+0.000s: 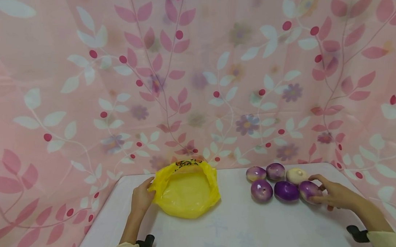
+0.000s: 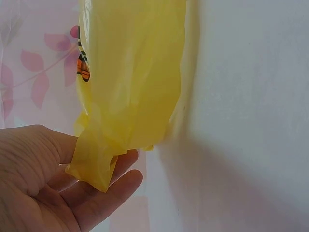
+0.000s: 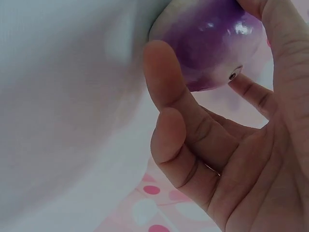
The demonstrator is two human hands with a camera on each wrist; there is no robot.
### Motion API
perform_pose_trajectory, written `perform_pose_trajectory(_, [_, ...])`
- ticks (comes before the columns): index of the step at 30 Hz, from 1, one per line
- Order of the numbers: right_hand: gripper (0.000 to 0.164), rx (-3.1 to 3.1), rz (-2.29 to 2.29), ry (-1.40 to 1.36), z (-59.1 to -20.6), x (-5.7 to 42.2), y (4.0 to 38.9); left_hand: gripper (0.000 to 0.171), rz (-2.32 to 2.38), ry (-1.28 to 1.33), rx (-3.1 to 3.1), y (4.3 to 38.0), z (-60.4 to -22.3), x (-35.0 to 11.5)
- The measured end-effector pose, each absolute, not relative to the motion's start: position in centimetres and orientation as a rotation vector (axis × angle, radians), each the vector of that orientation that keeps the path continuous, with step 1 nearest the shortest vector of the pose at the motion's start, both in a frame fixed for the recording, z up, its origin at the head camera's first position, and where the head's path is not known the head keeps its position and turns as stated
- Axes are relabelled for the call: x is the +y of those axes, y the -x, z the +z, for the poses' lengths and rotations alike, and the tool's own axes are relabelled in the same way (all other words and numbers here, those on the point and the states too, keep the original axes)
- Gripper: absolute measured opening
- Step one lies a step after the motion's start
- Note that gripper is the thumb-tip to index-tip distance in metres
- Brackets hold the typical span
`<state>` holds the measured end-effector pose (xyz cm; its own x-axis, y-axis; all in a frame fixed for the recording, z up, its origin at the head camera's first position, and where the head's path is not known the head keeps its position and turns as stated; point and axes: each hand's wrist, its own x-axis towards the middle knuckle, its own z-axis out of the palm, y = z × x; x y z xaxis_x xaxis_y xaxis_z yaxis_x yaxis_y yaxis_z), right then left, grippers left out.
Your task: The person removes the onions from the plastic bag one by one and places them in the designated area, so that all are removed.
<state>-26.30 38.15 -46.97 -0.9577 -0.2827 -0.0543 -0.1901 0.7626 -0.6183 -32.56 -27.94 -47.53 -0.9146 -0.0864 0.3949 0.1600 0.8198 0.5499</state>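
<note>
A yellow plastic bag (image 1: 190, 194) stands with its wide mouth facing up on the table, black and orange print along its far rim. At its left side my left hand (image 1: 142, 197) pinches a gathered corner; the left wrist view shows the yellow film (image 2: 96, 159) between thumb and fingers. My right hand (image 1: 337, 195) holds a glossy purple-and-white turnip (image 1: 308, 191) at the right end of a cluster, thumb and fingers around its sides. In the right wrist view this turnip (image 3: 212, 43) shows a small dark scar at one end; other fingers curl loosely below it.
Beside the held one lie a dark purple turnip (image 1: 286, 191), a whitish one (image 1: 297, 176) and several purple-and-white ones (image 1: 262, 191), grouped near the back right edge of the white-covered table (image 1: 227, 226). A pink floral curtain (image 1: 199, 83) hangs right behind the table.
</note>
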Motion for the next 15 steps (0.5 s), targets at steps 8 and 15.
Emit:
perform_pose_trajectory(8, [0.068, 2.817, -0.98, 0.36, -47.2, 38.12, 26.18, 0.048, -0.856, 0.05, -2.583, 32.49, -47.71, -27.96])
perform_pose_trajectory(15, [0.072, 2.804, -1.031, 0.326, -47.01, 38.21, 25.79, 0.049, -0.861, 0.048, -2.597, 32.53, -47.97, -27.97])
